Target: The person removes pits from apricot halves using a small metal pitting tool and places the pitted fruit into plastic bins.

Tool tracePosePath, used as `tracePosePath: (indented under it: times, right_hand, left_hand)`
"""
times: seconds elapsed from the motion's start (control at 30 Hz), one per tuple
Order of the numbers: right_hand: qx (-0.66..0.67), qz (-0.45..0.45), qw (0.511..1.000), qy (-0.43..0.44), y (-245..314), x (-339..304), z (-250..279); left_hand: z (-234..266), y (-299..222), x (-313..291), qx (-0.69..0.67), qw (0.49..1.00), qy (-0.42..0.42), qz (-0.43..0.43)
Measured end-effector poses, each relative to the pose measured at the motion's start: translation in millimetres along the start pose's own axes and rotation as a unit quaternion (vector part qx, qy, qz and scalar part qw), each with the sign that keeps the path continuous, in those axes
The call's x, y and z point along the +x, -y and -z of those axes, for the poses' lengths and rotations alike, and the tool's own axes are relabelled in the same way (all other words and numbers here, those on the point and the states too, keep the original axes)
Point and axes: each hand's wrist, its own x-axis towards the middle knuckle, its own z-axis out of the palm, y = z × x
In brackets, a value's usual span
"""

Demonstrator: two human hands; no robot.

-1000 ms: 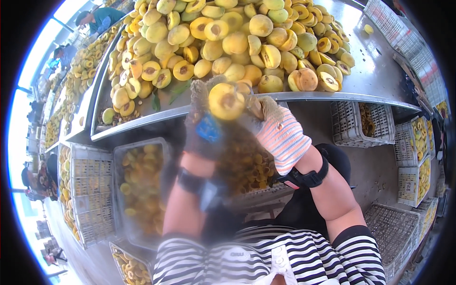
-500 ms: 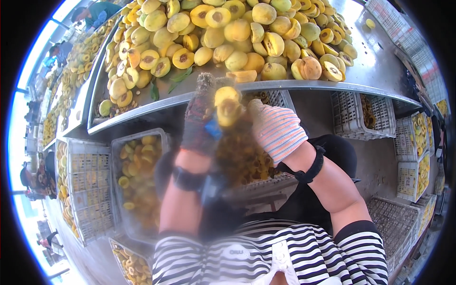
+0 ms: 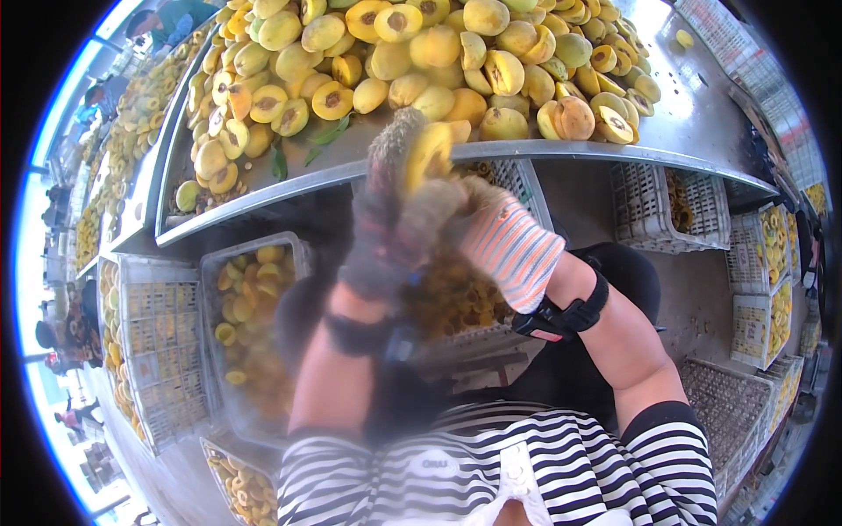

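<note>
My left hand [image 3: 399,206], in a dark, soiled knit glove, grips a halved yellow peach [image 3: 430,156] just in front of the table edge. The cut side faces right. My right hand [image 3: 502,230], in a white glove with orange and blue stripes, is closed beside the fruit, its fingertips meeting the left hand. Whatever sits in the right fingers is hidden and blurred. Under both hands a crate [image 3: 537,195] holds yellow-brown pieces [image 3: 469,298]. A heap of whole and halved peaches [image 3: 408,61] covers the metal table [image 3: 324,172] ahead.
A tub [image 3: 300,254] of peach halves stands at my left, beside a white slatted crate [image 3: 167,342]. More crates [image 3: 671,210] stand at the right, some stacked. Green leaves [image 3: 329,131] lie near the table's front edge. Another person [image 3: 171,26] bends over fruit at the far left.
The peach half has turned from facing me to facing right and moved slightly up. My left hand has rolled inward, and my right hand has come against it.
</note>
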Motion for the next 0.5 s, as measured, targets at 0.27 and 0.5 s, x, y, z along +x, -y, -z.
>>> tracePosePath:
  times: [0.27, 0.5]
  right_hand:
    - [0.526, -0.063, 0.816, 0.232, 13, -17, 25]
    - [0.419, -0.194, 0.871, 0.166, 55, -24, 35]
  left_hand:
    - [13, 2, -4, -0.295, 0.929, -0.125, 0.186]
    - [17, 0, 7, 0.117, 0.993, 0.002, 0.004]
